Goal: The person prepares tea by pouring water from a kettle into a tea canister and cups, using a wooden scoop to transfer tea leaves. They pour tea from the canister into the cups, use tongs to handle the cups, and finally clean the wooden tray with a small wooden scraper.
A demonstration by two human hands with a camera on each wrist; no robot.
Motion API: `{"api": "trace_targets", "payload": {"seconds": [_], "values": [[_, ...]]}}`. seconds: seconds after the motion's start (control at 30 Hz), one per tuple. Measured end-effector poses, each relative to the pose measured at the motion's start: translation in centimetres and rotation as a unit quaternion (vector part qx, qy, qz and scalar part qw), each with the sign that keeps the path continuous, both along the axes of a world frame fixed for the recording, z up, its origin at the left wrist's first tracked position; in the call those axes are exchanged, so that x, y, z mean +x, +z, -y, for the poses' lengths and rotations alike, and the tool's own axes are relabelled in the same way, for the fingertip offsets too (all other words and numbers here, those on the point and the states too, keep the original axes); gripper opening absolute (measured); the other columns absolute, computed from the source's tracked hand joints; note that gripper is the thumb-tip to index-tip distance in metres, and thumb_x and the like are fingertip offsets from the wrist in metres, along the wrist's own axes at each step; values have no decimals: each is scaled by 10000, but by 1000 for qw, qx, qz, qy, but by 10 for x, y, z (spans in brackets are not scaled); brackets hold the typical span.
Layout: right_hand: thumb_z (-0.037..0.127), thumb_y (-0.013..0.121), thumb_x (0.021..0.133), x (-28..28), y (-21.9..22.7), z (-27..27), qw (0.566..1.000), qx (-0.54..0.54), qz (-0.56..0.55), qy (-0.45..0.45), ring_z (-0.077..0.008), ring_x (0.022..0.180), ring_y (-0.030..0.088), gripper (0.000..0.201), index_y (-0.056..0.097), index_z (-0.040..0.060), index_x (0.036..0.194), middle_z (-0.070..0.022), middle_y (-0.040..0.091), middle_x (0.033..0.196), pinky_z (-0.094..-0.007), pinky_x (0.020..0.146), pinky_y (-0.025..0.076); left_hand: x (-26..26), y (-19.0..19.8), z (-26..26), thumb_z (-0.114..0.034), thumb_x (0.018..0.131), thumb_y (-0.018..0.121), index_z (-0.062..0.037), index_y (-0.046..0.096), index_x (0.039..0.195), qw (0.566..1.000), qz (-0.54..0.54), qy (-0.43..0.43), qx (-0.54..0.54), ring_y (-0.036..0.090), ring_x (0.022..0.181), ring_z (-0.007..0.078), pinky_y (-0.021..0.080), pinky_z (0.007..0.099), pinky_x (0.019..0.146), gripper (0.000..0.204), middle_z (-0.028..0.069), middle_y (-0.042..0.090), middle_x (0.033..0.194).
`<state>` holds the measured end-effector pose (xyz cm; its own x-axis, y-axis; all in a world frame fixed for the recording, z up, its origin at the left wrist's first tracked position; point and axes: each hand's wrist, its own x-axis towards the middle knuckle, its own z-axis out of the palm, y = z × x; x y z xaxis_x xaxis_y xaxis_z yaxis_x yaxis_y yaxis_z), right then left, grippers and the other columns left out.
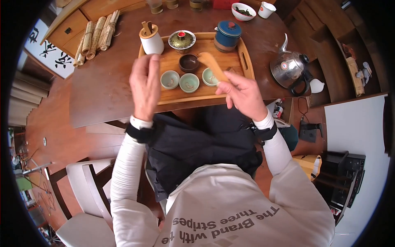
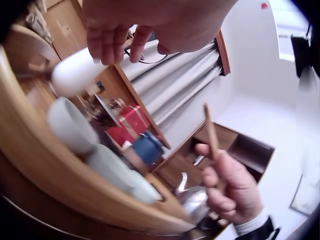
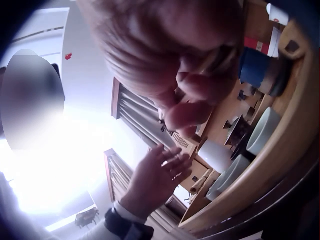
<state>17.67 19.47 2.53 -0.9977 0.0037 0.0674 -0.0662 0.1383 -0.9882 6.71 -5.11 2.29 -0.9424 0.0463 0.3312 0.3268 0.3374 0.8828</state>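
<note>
Wooden scoop (image 1: 213,67) is over the tray (image 1: 193,100) by the desk's (image 1: 98,92) near edge, right hand (image 1: 245,94) fingers clamped on it, left hand (image 1: 145,86) fingers loose, slightly apart. I'd move steadily, clear of the cups (image 1: 189,83).

"What was gripped by the right hand (image 2: 234,190)?"
"A slim wooden tool (image 2: 210,129)."
"And the left hand (image 2: 155,22)?"
"It was seen near the white container (image 2: 76,74); three pale cups (image 2: 74,126) were lined along the tray (image 2: 52,167)."

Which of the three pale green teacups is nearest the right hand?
The rightmost teacup; only it is partly covered in the head view by the wooden tool in the right hand.
</note>
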Motion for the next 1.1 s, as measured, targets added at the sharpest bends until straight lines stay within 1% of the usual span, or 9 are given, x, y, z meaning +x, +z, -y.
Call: {"api": "trace_targets", "payload": {"seconds": [0.07,0.1,0.2,0.37,0.47,0.53,0.63,0.83,1.1], "values": [[165,630,1037,1,0,-19,999,34,25,-6,-59,553,576,399,590,-50,1372,-73,708,874,-210,499,465,-30,-33,22,-194,973,663,-8,642,1171,954,-175,94,-224,618,1055,323,486,437,922,272,169,653,1101],[169,632,1037,2,2,-25,998,34,42,-15,-62,552,578,400,592,-49,1371,-74,713,878,-209,499,465,-37,-40,29,-147,922,673,-4,580,1278,949,-146,91,-265,542,1153,406,443,492,995,394,224,594,1212],[174,645,1029,4,1,-38,995,70,58,-31,-66,552,581,392,611,-48,1351,-75,722,892,-214,504,469,-49,-71,38,-94,905,657,15,510,1357,921,-172,114,-331,539,1158,428,451,495,1002,488,253,558,1268],[175,679,1007,0,-6,-59,984,180,3,-11,-68,578,585,348,668,-44,1277,-82,745,948,-244,533,481,-48,-81,36,-48,887,635,33,465,1404,920,-164,105,-341,536,1160,447,454,496,1016,550,275,543,1289],[153,710,970,-4,7,-54,972,235,9,1,-116,644,618,314,703,-9,1239,-93,731,930,-279,603,500,-48,-82,38,-47,889,626,35,462,1406,930,-130,97,-331,538,1160,443,460,489,1013,549,271,552,1281],[164,722,940,-11,6,-59,929,357,-85,57,-210,724,640,310,726,53,1230,-93,702,920,-309,681,513,-49,-83,37,-56,897,621,28,466,1401,931,-135,97,-325,549,1152,432,468,488,1001,533,262,568,1263],[195,720,921,-14,5,-60,903,417,-51,90,-287,802,646,299,749,98,1203,-81,685,925,-346,736,525,-46,-80,36,-68,904,619,13,471,1396,935,-115,94,-321,565,1131,423,478,490,981,520,252,588,1234],[206,691,938,-20,15,-58,869,468,-101,127,-294,872,687,241,765,97,1139,-72,720,1004,-386,748,540,-47,-83,38,-88,908,621,1,472,1391,933,-127,94,-323,579,1109,420,487,494,960,513,248,606,1196],[161,711,908,-20,23,-58,828,526,-120,152,-310,829,697,230,770,102,1123,-80,736,963,-390,720,552,-46,-80,37,-100,903,627,14,471,1384,936,-118,96,-318,583,1092,421,491,497,950,519,251,617,1167]]}}
